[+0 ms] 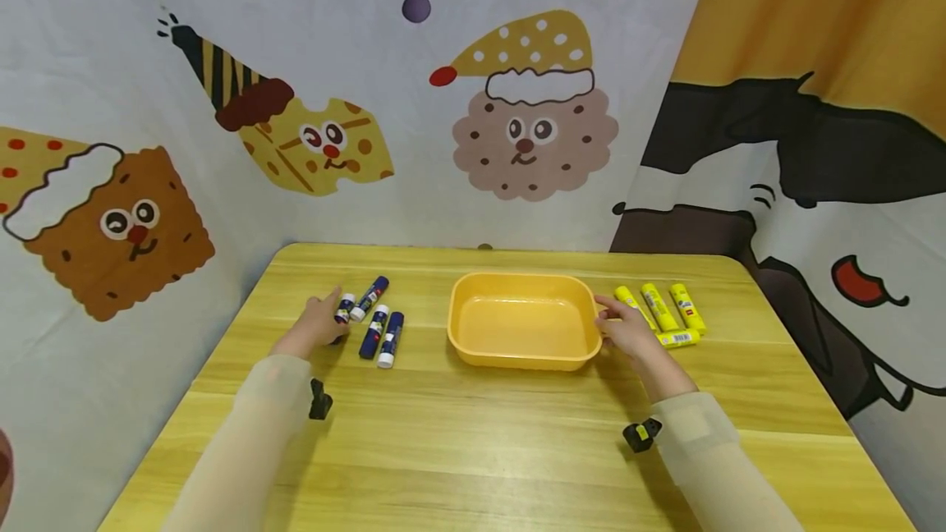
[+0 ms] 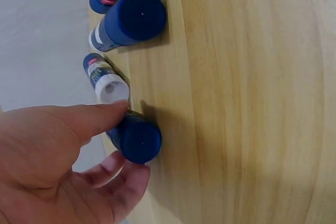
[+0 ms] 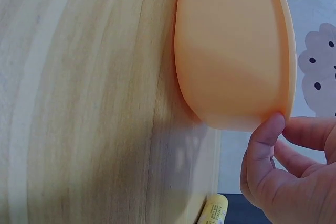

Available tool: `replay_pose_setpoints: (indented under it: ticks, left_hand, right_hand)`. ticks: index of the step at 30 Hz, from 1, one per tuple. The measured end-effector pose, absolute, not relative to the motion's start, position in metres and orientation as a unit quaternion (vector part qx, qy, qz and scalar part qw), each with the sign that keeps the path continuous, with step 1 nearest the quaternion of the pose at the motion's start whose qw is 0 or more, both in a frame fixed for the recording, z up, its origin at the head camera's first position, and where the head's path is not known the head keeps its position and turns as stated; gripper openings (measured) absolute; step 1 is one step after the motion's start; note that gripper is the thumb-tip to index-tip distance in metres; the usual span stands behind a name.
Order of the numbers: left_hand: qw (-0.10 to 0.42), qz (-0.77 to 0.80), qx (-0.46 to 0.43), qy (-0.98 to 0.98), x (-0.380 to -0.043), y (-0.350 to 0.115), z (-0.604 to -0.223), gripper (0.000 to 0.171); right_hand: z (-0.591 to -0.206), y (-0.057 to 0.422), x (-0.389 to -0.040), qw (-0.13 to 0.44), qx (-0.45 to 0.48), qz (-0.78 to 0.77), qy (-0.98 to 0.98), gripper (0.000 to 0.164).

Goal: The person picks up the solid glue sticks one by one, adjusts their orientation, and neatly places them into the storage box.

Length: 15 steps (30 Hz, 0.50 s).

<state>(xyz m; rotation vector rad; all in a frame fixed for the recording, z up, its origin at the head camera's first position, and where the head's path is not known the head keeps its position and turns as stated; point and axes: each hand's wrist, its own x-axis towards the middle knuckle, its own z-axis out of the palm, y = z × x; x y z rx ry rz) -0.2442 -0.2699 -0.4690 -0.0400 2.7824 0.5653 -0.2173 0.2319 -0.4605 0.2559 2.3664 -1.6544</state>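
In the left wrist view, my left hand [image 2: 58,166] pinches a navy glue stick [image 2: 137,142] between thumb and fingertips. The stick's white end points to the table's far side in the head view, where my left hand [image 1: 314,325] partly covers it. Several more navy glue sticks [image 1: 374,332] with white ends lie just right of it. My right hand [image 1: 628,327] grips the right end of a yellow-orange plastic basin [image 1: 525,361]. Thumb and index finger meet at the basin's rim [image 3: 286,77] in the right wrist view.
Several yellow glue sticks [image 1: 659,308] lie right of the basin, close beside my right hand. The wooden table [image 1: 473,450] ends at the back against a curtain [image 1: 414,105] printed with cartoon biscuits.
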Motion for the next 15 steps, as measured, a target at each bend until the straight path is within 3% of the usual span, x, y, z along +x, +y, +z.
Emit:
replay_pose_setpoints:
  ticks: [7, 15]
  left_hand:
    - [0.158, 0.19, 0.023, 0.969, -0.2487, -0.2726, -0.4702, 0.076]
    - [0.18, 0.194, 0.005, 0.964, -0.2536, -0.2718, -0.4687, 0.07]
  right_hand:
    - [-0.4623, 0.2327, -0.2171, 0.116, 0.08, -0.567, 0.812, 0.052]
    - [-0.4629, 0.2333, -0.2181, 0.12, 0.08, -0.574, 0.806, 0.052]
